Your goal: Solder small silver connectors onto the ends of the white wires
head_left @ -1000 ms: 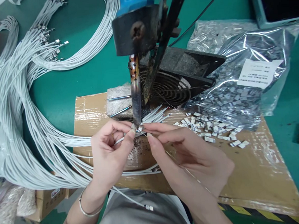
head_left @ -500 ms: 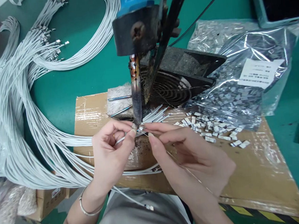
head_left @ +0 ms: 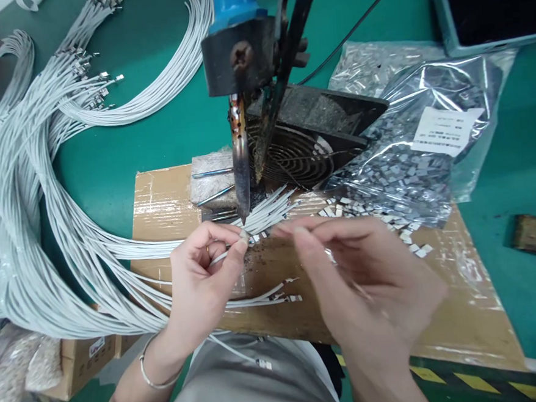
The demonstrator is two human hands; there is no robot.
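My left hand (head_left: 206, 266) pinches a white cable (head_left: 219, 258) between thumb and forefinger. A small metal connector (head_left: 255, 238) shows just past those fingertips, beneath the tip of a soldering iron (head_left: 241, 160) fixed in a stand. My right hand (head_left: 369, 273) is to the right, its fingers smeared by motion but closed together. A thin strand of solder wire (head_left: 361, 292) runs along its palm. Between the hands and the stand lie several short white cable ends (head_left: 268, 210). Two or more cable ends with connectors (head_left: 293, 298) rest on the cardboard below.
Cardboard (head_left: 469, 315) covers the green bench. Loose metal connectors (head_left: 421, 250) lie beside a clear bag of parts (head_left: 431, 177) at right. A black fan (head_left: 302, 159) stands behind the iron. Thick white cable bundles (head_left: 27, 242) fill the left side.
My right hand has pulled away to the right from the iron tip and the connector. My left hand has moved slightly down from the tip, still holding the cable.
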